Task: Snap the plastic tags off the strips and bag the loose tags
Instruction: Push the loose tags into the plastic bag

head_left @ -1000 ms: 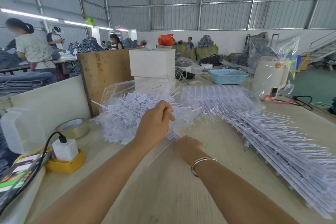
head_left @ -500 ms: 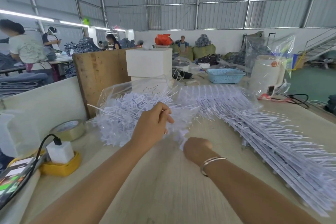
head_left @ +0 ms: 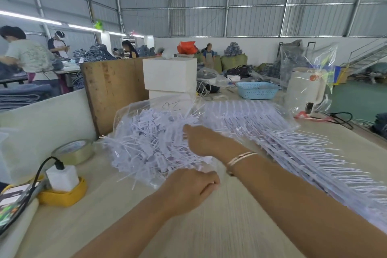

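Two hands work at the open mouth of the bag (head_left: 134, 111). The left hand (head_left: 188, 190) lies on the table (head_left: 209, 232) at the bag's near edge, fingers curled under; it seems to pin the plastic film so the mouth stays open, but I cannot tell if it really pinches the film or some tags. The right hand (head_left: 201, 140), with a bracelet (head_left: 240, 158) on the wrist, reaches across into the heap of loose tags (head_left: 146, 144), fingers stretched forward and blurred. I cannot see anything held in it; probably it is dropping or pushing tags deeper inside. The loose tags fill the bag, and some spill out over its lip toward the table. To the right, beside the bag, lie the strips (head_left: 293, 148) with tags not yet snapped off, close enough for the right hand to take the next one. Many strips remain, so the task looks far from finished.
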`<state>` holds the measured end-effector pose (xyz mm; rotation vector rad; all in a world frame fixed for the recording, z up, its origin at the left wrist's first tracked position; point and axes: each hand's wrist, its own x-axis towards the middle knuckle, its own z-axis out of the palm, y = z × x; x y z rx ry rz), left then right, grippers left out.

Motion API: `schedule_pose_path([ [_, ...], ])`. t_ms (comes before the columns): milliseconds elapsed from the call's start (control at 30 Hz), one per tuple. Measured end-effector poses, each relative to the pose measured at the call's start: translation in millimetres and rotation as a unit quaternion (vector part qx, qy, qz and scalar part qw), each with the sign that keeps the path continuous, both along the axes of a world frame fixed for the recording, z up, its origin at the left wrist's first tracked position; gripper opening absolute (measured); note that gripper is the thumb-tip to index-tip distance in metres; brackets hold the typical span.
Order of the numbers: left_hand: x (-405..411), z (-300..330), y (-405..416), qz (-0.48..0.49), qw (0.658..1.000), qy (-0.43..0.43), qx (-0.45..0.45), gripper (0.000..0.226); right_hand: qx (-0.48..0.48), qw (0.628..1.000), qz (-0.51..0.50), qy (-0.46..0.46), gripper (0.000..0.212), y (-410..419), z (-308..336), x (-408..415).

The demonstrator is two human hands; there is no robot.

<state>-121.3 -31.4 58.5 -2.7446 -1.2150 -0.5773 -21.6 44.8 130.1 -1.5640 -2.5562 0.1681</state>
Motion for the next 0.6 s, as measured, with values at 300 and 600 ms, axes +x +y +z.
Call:
schedule_pose_path([
  [300,-85,2,-4,0.143,0.972,0.186,-0.015,0.037,0.246,0.959,0.117,-0.079,0.046,45,-86,-34],
  [600,-93,28,1,0.018,0.969,0.189,0.160,0.026,0.224,0.965,-0.063,0.123,0.030,43,-45,51],
])
